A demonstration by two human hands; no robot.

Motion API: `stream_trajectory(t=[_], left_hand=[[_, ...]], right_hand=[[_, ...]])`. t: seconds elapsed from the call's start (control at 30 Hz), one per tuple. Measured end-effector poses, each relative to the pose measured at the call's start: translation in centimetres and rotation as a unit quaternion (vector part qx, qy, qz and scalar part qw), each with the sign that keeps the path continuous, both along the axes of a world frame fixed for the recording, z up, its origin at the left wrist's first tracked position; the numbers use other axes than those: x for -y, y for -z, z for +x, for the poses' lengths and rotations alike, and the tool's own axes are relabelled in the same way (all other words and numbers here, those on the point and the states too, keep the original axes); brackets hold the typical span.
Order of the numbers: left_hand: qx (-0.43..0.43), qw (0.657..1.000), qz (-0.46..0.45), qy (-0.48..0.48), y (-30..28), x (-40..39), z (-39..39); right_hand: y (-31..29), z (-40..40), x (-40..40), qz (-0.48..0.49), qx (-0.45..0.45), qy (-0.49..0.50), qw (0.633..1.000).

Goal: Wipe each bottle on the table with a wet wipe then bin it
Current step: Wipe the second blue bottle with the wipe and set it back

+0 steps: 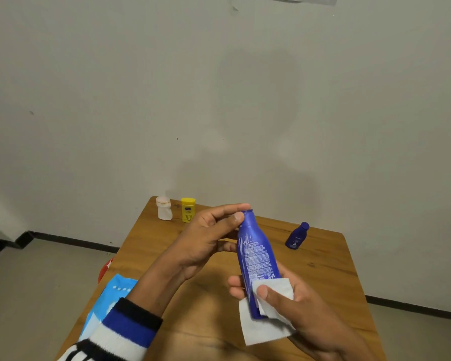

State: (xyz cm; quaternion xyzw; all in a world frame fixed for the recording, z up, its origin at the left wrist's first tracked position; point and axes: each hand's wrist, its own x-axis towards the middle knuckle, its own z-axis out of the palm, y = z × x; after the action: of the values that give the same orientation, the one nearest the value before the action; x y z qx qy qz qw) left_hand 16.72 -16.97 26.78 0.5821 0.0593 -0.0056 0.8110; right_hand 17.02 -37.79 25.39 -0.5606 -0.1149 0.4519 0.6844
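A tall blue bottle (255, 259) is held above the wooden table (323, 259), cap end away from me. My left hand (206, 241) pinches its cap end between thumb and fingers. My right hand (292, 306) grips the bottle's lower end through a white wet wipe (263, 327), which wraps the base and hangs below it. A small blue bottle (296, 235) stands at the back right of the table. A yellow bottle (188, 210) and a white bottle (164, 208) stand at the back left corner.
A light blue wet wipe pack (110, 300) lies at the table's left edge under my left sleeve. Something red (105, 269) shows on the floor beside the table's left side. A pale wall rises behind the table.
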Motion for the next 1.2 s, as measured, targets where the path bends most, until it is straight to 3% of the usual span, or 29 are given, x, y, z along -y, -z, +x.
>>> stream_trajectory(t=[0.17, 0.33, 0.43, 0.47, 0.53, 0.63, 0.73, 0.8, 0.9, 1.1, 1.2], left_hand=[[-0.015, 0.998, 0.004, -0.055, 0.5, -0.6, 0.0], [-0.018, 0.997, -0.004, -0.078, 0.7, -1.2, -0.1], [-0.021, 0.997, -0.002, -0.08, 1.1, -1.2, -0.2], [-0.024, 0.997, -0.003, -0.078, 1.2, -1.1, -0.2], [-0.034, 0.997, -0.011, -0.072, 1.6, -0.9, -0.1], [-0.049, 0.997, -0.013, -0.056, 2.2, -0.3, 0.1], [-0.065, 0.997, -0.006, -0.032, 2.5, 0.6, 0.1], [-0.072, 0.997, 0.001, -0.02, 2.8, 1.3, 0.0], [-0.074, 0.997, -0.006, -0.018, 2.9, 2.2, 0.0], [-0.076, 0.997, -0.027, -0.019, 2.8, 3.2, -0.3], [-0.077, 0.994, -0.059, -0.041, 3.0, 3.3, -0.4]], right_hand=[[0.9, -0.5, 0.7, 0.009, -0.051, 0.14, 0.989], [4.1, -0.4, 3.0, -0.085, -0.117, 0.228, 0.963], [5.4, -0.5, 4.0, -0.309, 0.043, 0.199, 0.929], [5.3, -0.5, 4.3, -0.409, 0.111, 0.171, 0.889], [5.1, -0.1, 5.0, -0.498, 0.222, 0.125, 0.829], [2.7, 1.0, 4.9, -0.472, 0.256, 0.111, 0.836], [-1.9, 1.7, 3.7, -0.323, 0.27, 0.172, 0.891], [-3.8, 2.1, 2.8, -0.242, 0.307, 0.194, 0.9], [-4.3, 2.6, 1.8, -0.184, 0.347, 0.203, 0.897], [-2.7, 1.9, -0.3, -0.175, 0.504, 0.156, 0.831], [-1.4, 0.8, -1.7, -0.136, 0.527, 0.126, 0.829]])
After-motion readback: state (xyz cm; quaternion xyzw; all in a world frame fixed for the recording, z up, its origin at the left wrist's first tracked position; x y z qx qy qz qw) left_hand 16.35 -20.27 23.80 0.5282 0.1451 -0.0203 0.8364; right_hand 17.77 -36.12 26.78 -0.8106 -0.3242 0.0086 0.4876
